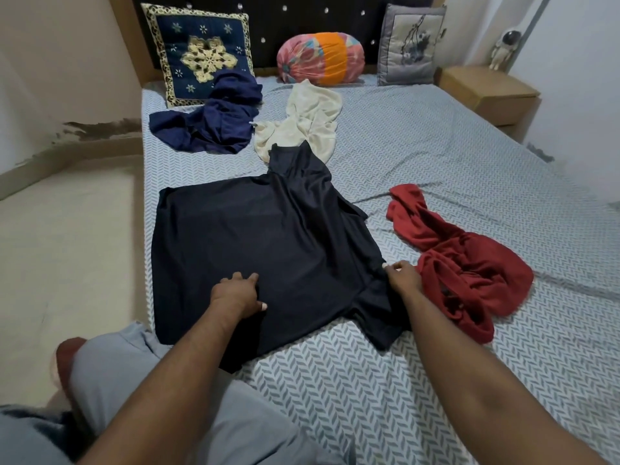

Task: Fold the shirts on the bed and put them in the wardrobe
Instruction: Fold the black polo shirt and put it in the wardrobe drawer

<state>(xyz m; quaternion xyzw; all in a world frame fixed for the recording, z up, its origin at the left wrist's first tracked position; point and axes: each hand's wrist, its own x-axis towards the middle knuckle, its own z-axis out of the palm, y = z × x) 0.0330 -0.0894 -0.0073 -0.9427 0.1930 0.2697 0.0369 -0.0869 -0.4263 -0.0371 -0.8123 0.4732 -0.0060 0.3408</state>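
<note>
The black shirt (255, 243) lies spread out near my edge of the bed (436, 156), one sleeve pointing up toward the headboard and the other flopped by my right hand (404, 275). It looks thin, light and a little slick, so I judge it will slide on the sheet and sag wherever I lift it; the shoulders, the hem corners and the side seam seem the best places to take hold. My right hand pinches the cloth at the edge where sleeve meets body. My left hand (239, 293) rests on the lower front with its fingers (250, 280) bent, but whether they have gathered any cloth I cannot tell, since the knuckles cover it. The navy shirt (208, 129), the cream shirt (308, 119) and the red shirt (469, 266) lie crumpled, so their collars and sleeves are hard to pick out. The black shirt's near corner is hidden by my forearm, its collar is lost in dark folds, and the wardrobe is not in view.
</note>
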